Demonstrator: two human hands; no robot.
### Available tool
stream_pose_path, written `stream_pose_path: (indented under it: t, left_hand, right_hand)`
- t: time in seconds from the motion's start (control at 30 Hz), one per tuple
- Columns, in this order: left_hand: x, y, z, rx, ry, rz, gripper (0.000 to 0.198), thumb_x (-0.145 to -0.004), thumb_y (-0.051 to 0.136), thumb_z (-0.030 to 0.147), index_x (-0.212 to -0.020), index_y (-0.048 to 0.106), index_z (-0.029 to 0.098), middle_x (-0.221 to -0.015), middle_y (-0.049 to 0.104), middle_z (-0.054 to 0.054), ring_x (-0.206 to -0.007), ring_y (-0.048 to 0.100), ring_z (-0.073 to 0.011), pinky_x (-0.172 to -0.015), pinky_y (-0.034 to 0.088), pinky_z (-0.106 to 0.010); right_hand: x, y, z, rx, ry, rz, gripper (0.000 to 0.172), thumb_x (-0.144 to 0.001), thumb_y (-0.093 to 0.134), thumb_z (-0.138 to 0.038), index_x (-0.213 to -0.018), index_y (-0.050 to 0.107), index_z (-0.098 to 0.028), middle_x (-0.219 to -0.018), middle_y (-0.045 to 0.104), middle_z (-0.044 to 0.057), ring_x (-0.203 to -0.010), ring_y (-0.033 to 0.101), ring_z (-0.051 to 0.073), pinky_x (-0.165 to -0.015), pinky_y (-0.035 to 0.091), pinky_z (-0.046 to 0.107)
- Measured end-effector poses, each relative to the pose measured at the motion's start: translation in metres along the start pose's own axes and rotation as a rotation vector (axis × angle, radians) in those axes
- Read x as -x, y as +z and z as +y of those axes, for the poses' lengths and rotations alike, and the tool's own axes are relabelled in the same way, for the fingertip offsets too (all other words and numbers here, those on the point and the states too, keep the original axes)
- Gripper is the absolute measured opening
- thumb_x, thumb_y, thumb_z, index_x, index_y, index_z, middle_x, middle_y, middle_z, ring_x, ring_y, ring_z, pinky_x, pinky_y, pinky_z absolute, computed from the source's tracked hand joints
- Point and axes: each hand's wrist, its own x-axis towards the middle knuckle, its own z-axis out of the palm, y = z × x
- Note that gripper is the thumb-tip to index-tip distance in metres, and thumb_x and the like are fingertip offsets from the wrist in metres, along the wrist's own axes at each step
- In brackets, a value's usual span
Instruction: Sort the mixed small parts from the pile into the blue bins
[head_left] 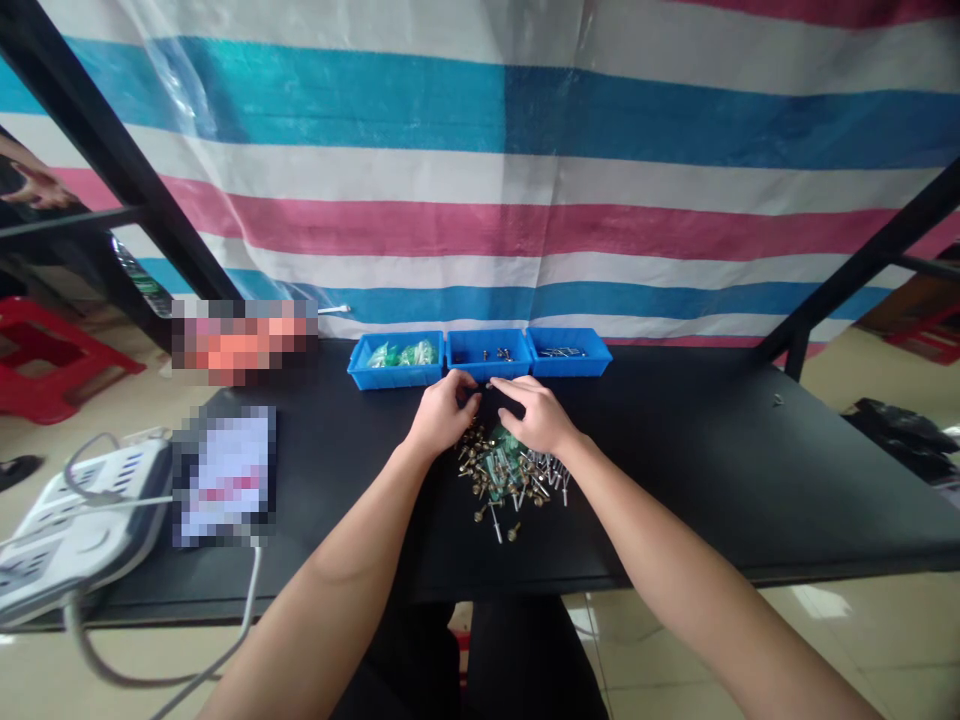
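A heap of small mixed hardware (510, 480), brass-coloured pieces, silver rivets and green plastic plugs, lies on the black table (712, 470) in front of me. My left hand (441, 412) rests at the heap's far left edge with its fingers curled down in a pinch; what they hold is hidden. My right hand (536, 415) lies palm down over the top of the heap, fingers bent onto the pieces. Beyond the hands stand three blue bins: the left bin (396, 362) with green plugs, the middle bin (489, 354) with a few dark pieces, the right bin (568, 352) with silver pieces.
A white power strip (71, 525) with a grey cable sits at the table's left edge, beside two blurred-out items. Black frame posts rise at both sides. A striped tarp hangs behind. A red stool (45, 365) and another person's arm (34, 185) are at far left.
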Motion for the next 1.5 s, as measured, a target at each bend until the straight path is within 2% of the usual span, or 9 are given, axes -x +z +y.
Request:
stream_pose_path:
  t: [0.23,0.37,0.53,0.77,0.97,1.17,1.3,1.4,1.5]
  left_hand:
    - [-0.001,0.002,0.0,-0.032,-0.027,0.01,0.01,-0.08,0.056,0.027,-0.087,0.056,0.02,-0.082,0.066,-0.002,-0.07,0.059,-0.0161,-0.068,0.046,-0.029]
    - [-0.001,0.006,-0.003,-0.044,-0.087,0.027,0.01,-0.078,0.056,0.025,-0.087,0.056,0.021,-0.085,0.067,-0.003,-0.073,0.06,-0.0176,-0.07,0.047,-0.031]
    - [-0.002,0.008,-0.007,-0.059,-0.215,0.064,0.011,-0.077,0.055,0.025,-0.088,0.056,0.021,-0.084,0.068,-0.003,-0.077,0.064,-0.0194,-0.072,0.048,-0.032]
    - [-0.002,0.006,-0.006,-0.075,-0.216,0.04,0.012,-0.077,0.054,0.025,-0.087,0.057,0.02,-0.083,0.068,-0.004,-0.077,0.064,-0.0199,-0.072,0.049,-0.033]
    - [-0.002,0.006,-0.006,-0.085,-0.219,0.03,0.013,-0.077,0.054,0.025,-0.087,0.059,0.02,-0.082,0.069,-0.004,-0.078,0.065,-0.0207,-0.074,0.05,-0.033]
    - [-0.003,0.007,-0.006,-0.103,-0.221,0.008,0.014,-0.076,0.053,0.023,-0.086,0.061,0.019,-0.083,0.07,-0.005,-0.078,0.065,-0.0206,-0.074,0.05,-0.032]
    - [-0.004,0.004,-0.004,-0.088,-0.199,-0.041,0.016,-0.075,0.052,0.023,-0.084,0.064,0.019,-0.08,0.071,-0.004,-0.074,0.065,-0.0202,-0.074,0.049,-0.031]
    - [-0.003,-0.001,0.0,-0.111,-0.172,-0.151,0.015,-0.074,0.053,0.025,-0.079,0.066,0.02,-0.073,0.07,-0.002,-0.071,0.065,-0.0204,-0.073,0.048,-0.032]
    - [-0.002,-0.004,0.004,-0.237,-0.151,-0.24,0.016,-0.073,0.054,0.031,-0.068,0.064,0.02,-0.07,0.069,-0.004,-0.073,0.065,-0.0241,-0.076,0.046,-0.037]
  right_hand:
    - [-0.001,-0.003,0.014,0.161,0.101,0.048,0.062,-0.076,0.053,-0.019,-0.138,0.048,-0.014,-0.131,0.059,0.006,-0.107,0.048,0.026,-0.101,0.043,0.042]
    - [-0.001,-0.008,0.023,0.319,0.192,0.053,0.078,-0.074,0.054,-0.021,-0.148,0.03,-0.017,-0.148,0.04,0.004,-0.107,0.042,0.03,-0.095,0.04,0.048]
    - [-0.003,-0.011,0.024,0.416,0.246,0.1,0.089,-0.072,0.055,-0.024,-0.151,0.016,-0.02,-0.156,0.025,0.003,-0.108,0.037,0.034,-0.088,0.039,0.051]
    - [-0.002,-0.005,0.031,0.414,0.186,0.037,0.082,-0.07,0.06,-0.029,-0.147,0.029,-0.028,-0.153,0.032,0.003,-0.107,0.039,0.036,-0.084,0.04,0.054]
    - [-0.001,-0.007,0.029,0.388,0.2,0.108,0.082,-0.072,0.06,-0.026,-0.147,0.028,-0.027,-0.152,0.034,0.005,-0.107,0.04,0.036,-0.084,0.041,0.056]
    - [-0.002,-0.006,0.024,0.393,0.244,0.075,0.081,-0.073,0.058,-0.024,-0.148,0.028,-0.022,-0.151,0.035,0.006,-0.107,0.04,0.036,-0.086,0.041,0.056]
    - [-0.002,-0.004,0.023,0.368,0.177,0.149,0.064,-0.076,0.055,-0.021,-0.139,0.045,-0.018,-0.144,0.046,0.007,-0.107,0.043,0.033,-0.09,0.042,0.053]
    - [-0.002,-0.002,0.023,0.322,0.099,0.177,0.044,-0.081,0.053,-0.021,-0.123,0.062,-0.015,-0.128,0.061,0.008,-0.103,0.047,0.03,-0.091,0.045,0.049]
    - [-0.003,-0.001,0.022,0.285,0.042,0.167,0.035,-0.082,0.053,-0.022,-0.112,0.069,-0.015,-0.115,0.068,0.009,-0.098,0.052,0.028,-0.09,0.047,0.046]
